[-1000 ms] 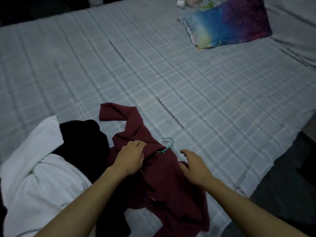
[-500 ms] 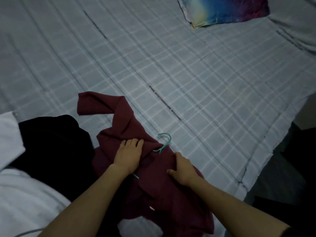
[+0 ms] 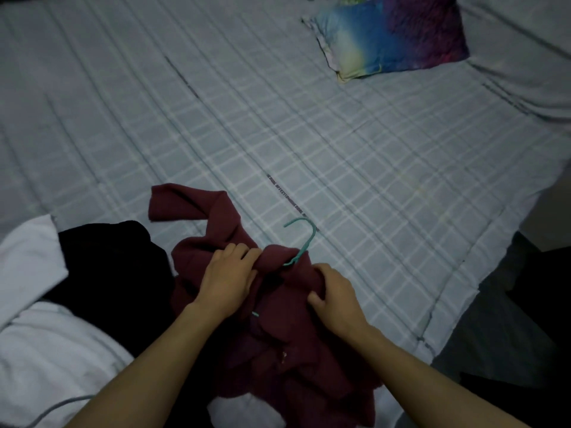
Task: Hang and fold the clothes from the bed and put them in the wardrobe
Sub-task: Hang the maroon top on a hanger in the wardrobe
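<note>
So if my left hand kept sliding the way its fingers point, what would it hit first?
Probably the teal hanger: the left hand grips the maroon garment, fingers aimed up-right toward the hanger's neck. Depth is unclear.

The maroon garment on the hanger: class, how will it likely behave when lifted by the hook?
The maroon garment lies crumpled, so it is probably floppy and will drape. Its loose sleeve would likely dangle. The thin teal hanger may tilt if the cloth sits unevenly.
</note>
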